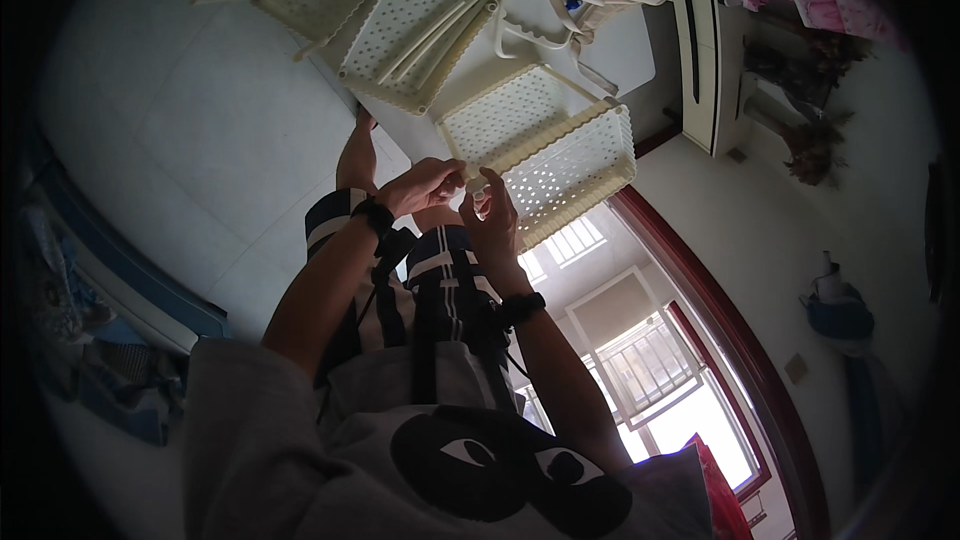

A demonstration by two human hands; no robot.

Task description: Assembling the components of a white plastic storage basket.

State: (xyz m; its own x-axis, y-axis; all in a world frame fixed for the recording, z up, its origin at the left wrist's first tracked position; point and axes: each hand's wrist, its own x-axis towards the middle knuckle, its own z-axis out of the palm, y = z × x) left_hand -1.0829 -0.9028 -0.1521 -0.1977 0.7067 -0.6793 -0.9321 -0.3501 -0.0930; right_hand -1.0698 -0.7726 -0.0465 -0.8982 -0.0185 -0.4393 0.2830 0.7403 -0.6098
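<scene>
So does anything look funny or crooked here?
Yes. The cream perforated basket tray at both hands sits tilted, apart from the other trays, and loose rods lie in one. Nothing looks broken.
</scene>
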